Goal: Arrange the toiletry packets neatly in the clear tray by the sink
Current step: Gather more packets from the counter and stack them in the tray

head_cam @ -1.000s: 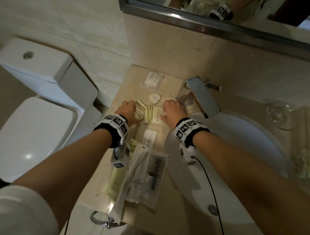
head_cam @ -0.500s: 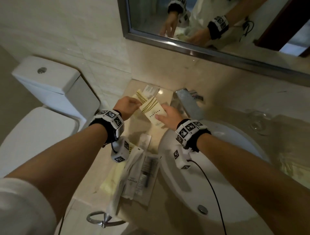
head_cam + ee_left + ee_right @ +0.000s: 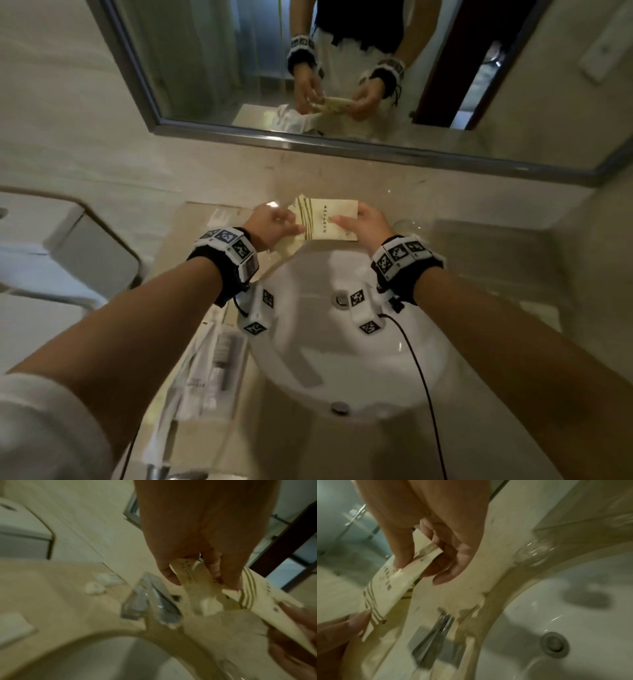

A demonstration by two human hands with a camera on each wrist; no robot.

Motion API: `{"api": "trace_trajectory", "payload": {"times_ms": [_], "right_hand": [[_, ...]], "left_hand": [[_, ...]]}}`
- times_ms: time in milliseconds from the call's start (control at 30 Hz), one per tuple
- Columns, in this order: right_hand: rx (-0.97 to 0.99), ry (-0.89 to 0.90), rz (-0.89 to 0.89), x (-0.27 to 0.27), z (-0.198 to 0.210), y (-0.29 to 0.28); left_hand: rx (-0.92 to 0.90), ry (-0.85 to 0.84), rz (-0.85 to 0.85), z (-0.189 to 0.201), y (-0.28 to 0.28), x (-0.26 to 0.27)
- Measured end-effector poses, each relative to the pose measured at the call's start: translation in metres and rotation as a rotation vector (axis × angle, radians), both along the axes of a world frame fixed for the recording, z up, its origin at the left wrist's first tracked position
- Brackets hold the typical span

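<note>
Both hands hold a small stack of cream toiletry packets (image 3: 325, 219) with green stripes above the back of the sink. My left hand (image 3: 291, 228) pinches their left end between thumb and fingers (image 3: 228, 582). My right hand (image 3: 342, 222) pinches the right end of the top packet (image 3: 393, 585), thumb on top. A lower packet (image 3: 193, 592) hangs from the left hand. The clear tray (image 3: 486, 240) lies on the counter right of the sink, blurred. More packets (image 3: 212, 370) lie left of the basin.
The white basin (image 3: 342, 359) sits below the hands, with the chrome faucet (image 3: 150, 601) under the packets. A glass (image 3: 532, 553) stands right of the faucet. A round soap (image 3: 95, 588) and white sachet (image 3: 219, 216) lie at the counter's back left. Toilet (image 3: 68, 257) at left.
Both hands have lifted the striped packets off the counter left of the faucet and carried them up and right, over the faucet. The view has swung right toward the sink.
</note>
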State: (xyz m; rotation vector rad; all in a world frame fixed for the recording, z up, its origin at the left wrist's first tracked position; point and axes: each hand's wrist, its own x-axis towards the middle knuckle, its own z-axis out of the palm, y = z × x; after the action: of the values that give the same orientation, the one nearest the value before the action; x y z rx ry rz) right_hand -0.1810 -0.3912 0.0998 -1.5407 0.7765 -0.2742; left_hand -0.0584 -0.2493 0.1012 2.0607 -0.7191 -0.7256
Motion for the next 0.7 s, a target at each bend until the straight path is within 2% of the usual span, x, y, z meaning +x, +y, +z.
{"api": "trace_trajectory", "payload": {"times_ms": [133,233,333,467,600,700], "right_hand": [[0.141,-0.008,-0.036,-0.054,0.002,-0.028],[0.099,0.010,-0.136,-0.101,0.002,-0.054],[0.019,0.052,-0.334,-0.148,-0.006,-0.087],[-0.076,0.229,-0.491,-0.207,-0.028,-0.128],[-0.006,0.521,-0.467,-0.259,-0.051,-0.148],[0.003,0.634,-0.442,-0.282,-0.072,-0.155]], "left_hand": [[-0.029,0.031,-0.026,0.002,-0.047,-0.039],[-0.020,0.037,-0.107,-0.001,-0.080,-0.073],[-0.060,-0.014,-0.188,-0.005,-0.107,-0.109],[-0.094,-0.029,-0.206,-0.017,-0.132,-0.133],[-0.075,0.003,-0.226,-0.031,-0.148,-0.151],[-0.077,0.036,-0.227,-0.042,-0.157,-0.162]]}}
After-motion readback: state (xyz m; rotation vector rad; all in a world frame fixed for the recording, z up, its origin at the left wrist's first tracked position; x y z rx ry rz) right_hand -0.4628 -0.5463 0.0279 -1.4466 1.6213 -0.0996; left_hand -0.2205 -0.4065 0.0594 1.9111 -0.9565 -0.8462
